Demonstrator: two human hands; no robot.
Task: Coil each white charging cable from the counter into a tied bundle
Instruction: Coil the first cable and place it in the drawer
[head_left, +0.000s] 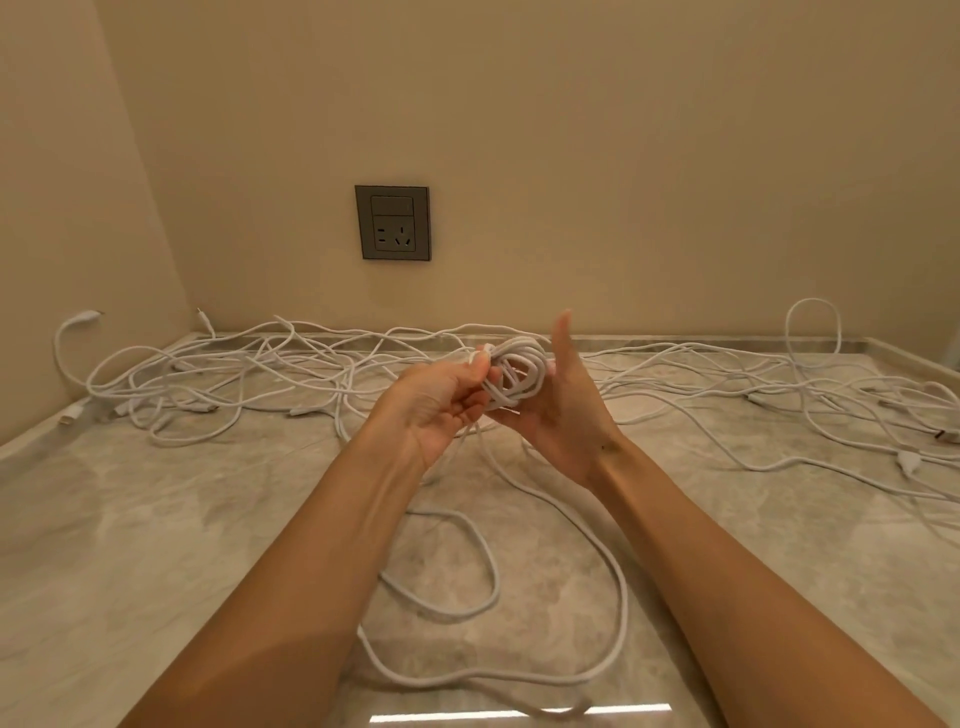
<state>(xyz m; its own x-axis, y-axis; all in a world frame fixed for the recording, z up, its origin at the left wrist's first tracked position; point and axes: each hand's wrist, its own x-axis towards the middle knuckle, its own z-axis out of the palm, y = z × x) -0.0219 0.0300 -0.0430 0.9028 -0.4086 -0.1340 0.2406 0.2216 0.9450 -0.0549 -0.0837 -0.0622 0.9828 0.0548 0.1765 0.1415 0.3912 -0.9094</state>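
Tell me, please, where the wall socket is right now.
In the head view, the wall socket sits on the back wall, left of centre, above the tangle of loose cables on the counter.

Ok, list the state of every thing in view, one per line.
Coil: partly wound, held between both hands.
Its loose tail: trailing on the counter, uncoiled.
Other cables: loose, tangled.
Left hand: pinching the cable.
Right hand: open, supporting the coil.
Wall socket: nothing plugged in.
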